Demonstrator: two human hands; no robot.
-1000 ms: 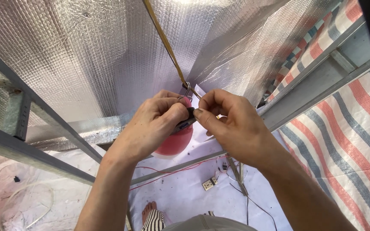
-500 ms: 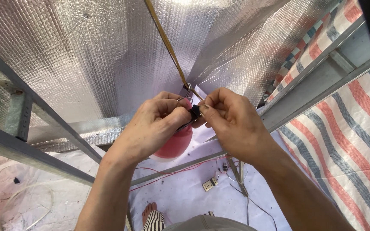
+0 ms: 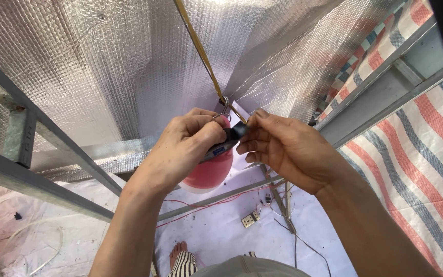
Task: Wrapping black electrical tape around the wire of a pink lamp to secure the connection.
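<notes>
Two bare hands meet at a small black clip-like piece under a metal ring on a yellow cord running up across silver foil insulation: the left hand has its fingers curled shut around the dark top of a red bulb-shaped lamp, the right hand pinches the black piece between thumb and forefinger. Below, on the white-sheeted floor: red wire, a white socket block, grey steel frame bars; a striped tarpaulin hangs at the right.
</notes>
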